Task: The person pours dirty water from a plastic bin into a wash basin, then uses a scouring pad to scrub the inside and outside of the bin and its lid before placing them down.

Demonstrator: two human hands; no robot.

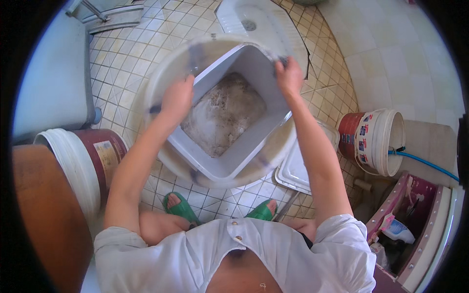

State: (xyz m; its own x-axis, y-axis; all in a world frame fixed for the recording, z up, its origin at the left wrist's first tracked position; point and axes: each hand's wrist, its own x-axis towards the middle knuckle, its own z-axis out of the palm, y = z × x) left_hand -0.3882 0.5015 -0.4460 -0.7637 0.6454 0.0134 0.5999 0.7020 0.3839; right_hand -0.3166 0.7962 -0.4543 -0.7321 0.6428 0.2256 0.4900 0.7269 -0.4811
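A grey rectangular plastic bin (274,99) sits tilted inside a large round whitish basin (170,67). Brown and pale grime coats the bin's bottom (229,113). My left hand (178,98) grips the bin's left rim, fingers curled over the edge. At the upper right rim, my right hand (289,76) is closed on a small dark grey pad (283,60), pressed against the bin; blur and the fingers hide most of it. Both forearms reach across the basin from either side.
A squat toilet pan (267,18) lies beyond the basin. White lids (296,168) rest on the tiles at right. A bucket (351,132) with a blue hose (425,161) lies on its side. Another bucket (88,161) is at left. A purple box (428,205) holds bottles.
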